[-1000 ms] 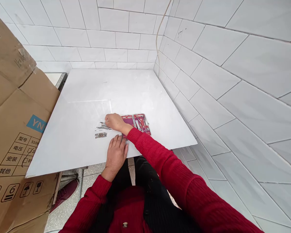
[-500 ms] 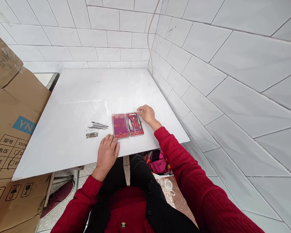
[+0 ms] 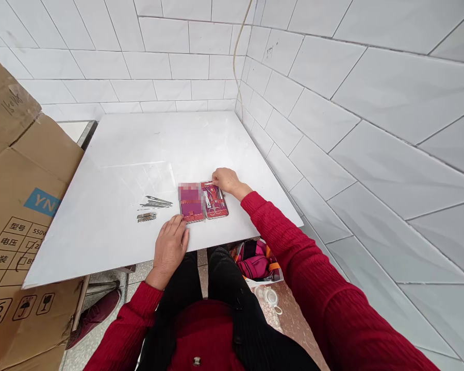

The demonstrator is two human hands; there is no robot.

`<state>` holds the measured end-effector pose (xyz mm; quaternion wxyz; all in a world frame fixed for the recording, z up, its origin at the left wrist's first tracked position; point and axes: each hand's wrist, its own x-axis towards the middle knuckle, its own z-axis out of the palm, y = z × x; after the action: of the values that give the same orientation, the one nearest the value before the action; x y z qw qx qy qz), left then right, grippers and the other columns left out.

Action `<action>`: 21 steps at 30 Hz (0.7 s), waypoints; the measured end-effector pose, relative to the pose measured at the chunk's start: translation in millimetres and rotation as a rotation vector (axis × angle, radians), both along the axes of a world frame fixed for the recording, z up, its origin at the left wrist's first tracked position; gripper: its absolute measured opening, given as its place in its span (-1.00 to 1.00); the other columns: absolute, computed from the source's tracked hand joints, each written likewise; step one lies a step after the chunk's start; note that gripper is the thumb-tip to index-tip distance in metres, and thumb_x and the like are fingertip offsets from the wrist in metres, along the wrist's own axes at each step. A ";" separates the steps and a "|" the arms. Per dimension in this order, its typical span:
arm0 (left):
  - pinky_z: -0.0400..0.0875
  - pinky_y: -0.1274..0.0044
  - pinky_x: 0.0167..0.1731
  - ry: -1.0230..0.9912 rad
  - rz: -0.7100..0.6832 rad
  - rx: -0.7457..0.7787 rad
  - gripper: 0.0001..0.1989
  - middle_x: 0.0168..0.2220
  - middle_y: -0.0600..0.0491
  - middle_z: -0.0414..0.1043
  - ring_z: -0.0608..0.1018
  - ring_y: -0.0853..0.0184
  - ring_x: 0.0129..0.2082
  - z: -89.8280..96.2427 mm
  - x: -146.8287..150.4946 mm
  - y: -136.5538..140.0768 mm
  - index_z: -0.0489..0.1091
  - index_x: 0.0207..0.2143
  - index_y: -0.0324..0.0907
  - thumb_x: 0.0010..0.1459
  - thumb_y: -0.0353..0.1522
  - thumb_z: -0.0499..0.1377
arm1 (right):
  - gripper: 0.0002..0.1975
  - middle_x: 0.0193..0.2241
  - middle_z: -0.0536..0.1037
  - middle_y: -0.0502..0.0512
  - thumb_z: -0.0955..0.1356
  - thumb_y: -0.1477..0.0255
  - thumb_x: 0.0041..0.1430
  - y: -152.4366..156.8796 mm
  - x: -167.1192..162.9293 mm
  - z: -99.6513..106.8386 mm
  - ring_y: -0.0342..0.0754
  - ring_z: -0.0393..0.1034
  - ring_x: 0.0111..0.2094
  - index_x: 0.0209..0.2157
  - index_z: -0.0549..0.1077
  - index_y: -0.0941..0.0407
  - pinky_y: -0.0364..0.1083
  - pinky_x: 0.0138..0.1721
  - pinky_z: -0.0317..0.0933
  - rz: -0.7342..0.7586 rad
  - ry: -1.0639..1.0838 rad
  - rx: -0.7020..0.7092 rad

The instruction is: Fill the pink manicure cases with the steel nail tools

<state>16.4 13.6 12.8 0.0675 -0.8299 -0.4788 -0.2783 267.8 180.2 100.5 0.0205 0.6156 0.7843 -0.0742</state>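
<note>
A red manicure case (image 3: 192, 216) lies open flat on the white table (image 3: 139, 139). Its right half holds small scissors (image 3: 215, 210), a nail clipper (image 3: 207, 200) and other metal tools under straps; part of its left half is blurred. My right hand (image 3: 228, 180) is at the top of the right half, fingertips closed together over the upper tools; what they pinch, if anything, is hidden. Flat on the table, my left hand (image 3: 171, 242) has its fingers stretched out, the tips at the case's lower left corner. Left of the case lie several slim metal tools (image 3: 157, 202) and nail clippers (image 3: 146, 217).
A large cardboard box (image 3: 27, 185) stands against the table's left side. Tiled walls (image 3: 332, 154) bound the back and right, with a cable (image 3: 235, 62) in the corner. Below the front edge is a bag with pink cloth (image 3: 255, 261).
My right hand has moved slightly left, from beside the case's upper right corner to over its upper tools. My left hand stays in place. The view has shifted slightly.
</note>
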 end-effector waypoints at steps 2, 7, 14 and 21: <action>0.42 0.17 0.18 0.001 0.004 0.009 -0.69 0.15 -0.23 0.52 0.54 0.04 0.15 -0.8 0.0 0.5 0.45 0.07 -0.26 0.45 -0.34 0.01 | -0.75 -0.09 0.66 0.25 0.31 0.53 0.31 6.1 -2.7 6.7 0.06 0.52 -0.12 -0.14 0.65 0.16 -0.10 -0.25 0.23 0.082 -0.105 -0.023; 0.43 0.17 0.17 -0.001 0.006 0.002 -0.68 0.14 -0.22 0.52 0.55 0.05 0.13 -0.6 0.3 0.8 0.45 0.09 -0.23 0.45 -0.32 0.01 | -0.75 -0.08 0.65 0.35 0.29 0.53 0.38 17.9 -3.9 17.0 0.10 0.54 -0.12 -0.12 0.61 0.25 -0.09 -0.27 0.22 0.264 -0.306 -0.044; 0.42 0.16 0.17 0.001 0.009 -0.014 -0.67 0.15 -0.20 0.52 0.55 0.05 0.13 1.3 0.7 0.3 0.44 0.11 -0.21 0.45 -0.31 0.00 | -0.82 -0.04 0.60 0.29 0.32 0.47 0.41 21.1 14.2 10.7 0.06 0.52 -0.13 -0.11 0.56 0.21 -0.09 -0.27 0.18 0.365 -0.259 -0.009; 0.39 0.14 0.20 -0.033 0.008 -0.059 -0.65 0.17 -0.19 0.51 0.53 0.05 0.15 1.4 0.9 0.3 0.44 0.12 -0.18 0.44 -0.30 -0.01 | -0.81 -0.11 0.60 0.23 0.30 0.54 0.38 17.3 20.3 4.4 0.02 0.48 -0.16 -0.21 0.58 0.16 -0.08 -0.26 0.12 0.419 -0.176 0.048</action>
<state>17.3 13.9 14.2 0.0362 -0.8248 -0.4914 -0.2773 288.1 197.5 104.9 0.0894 0.4436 0.8917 0.0044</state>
